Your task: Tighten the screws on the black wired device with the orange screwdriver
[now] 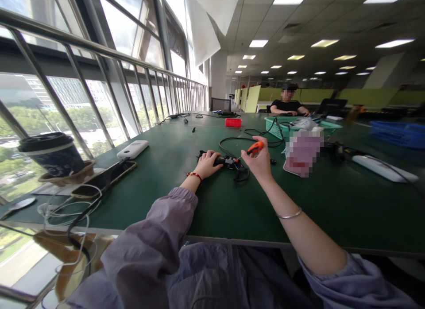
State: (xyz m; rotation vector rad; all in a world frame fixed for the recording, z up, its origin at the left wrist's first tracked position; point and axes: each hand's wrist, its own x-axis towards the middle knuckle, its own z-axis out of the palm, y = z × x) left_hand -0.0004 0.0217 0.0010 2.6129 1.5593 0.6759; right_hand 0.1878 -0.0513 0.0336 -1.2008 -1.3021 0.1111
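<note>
My left hand (207,164) is closed over one end of a black device (229,162) lying on the green table (186,202). Wires and small parts show at the device's uncovered end, and its exact kind is unclear. Between the fingers of my right hand (261,164) is a screwdriver (255,147) with an orange and black handle. Its shaft slants down toward the exposed parts of the device; whether the tip touches them is too small to see. A black cable (229,139) loops behind both hands.
To the right are a pixelated pinkish object (303,154), a green basket (275,128) and a blue basket (396,134). A small red box (233,122) sits farther back. At left stand a cup (55,156) and white power bank (133,149). Another person (288,106) sits opposite.
</note>
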